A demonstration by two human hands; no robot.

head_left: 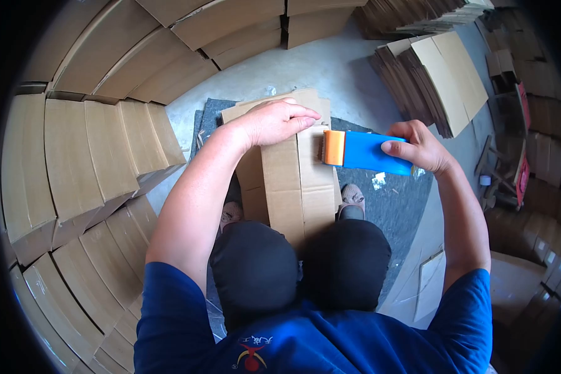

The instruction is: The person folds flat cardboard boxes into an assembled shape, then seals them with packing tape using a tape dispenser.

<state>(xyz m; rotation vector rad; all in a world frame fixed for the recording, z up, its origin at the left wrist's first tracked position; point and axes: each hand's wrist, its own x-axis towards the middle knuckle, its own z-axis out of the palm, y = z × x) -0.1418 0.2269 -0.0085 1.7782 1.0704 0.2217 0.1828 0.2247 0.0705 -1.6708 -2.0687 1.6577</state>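
A cardboard box (287, 187) stands between my knees, with a seam running lengthwise along its upper face. My left hand (283, 121) lies over the far end of the box, its fingers stretched out together and pointing right. In my right hand (416, 144) is a blue packing tape dispenser (371, 151), gripped at its right end. The dispenser's orange head (334, 148), with a toothed edge, points left and overlaps the right edge of the box. Cardboard flaps (305, 96) stick out beyond my left hand.
Stacked cartons (100, 143) wall in the left and far sides. Bundles of flat cardboard (439, 81) stand at the upper right. A dark mat (386, 193) lies under my feet, with scraps on it. Red-edged items (522, 177) are at the far right.
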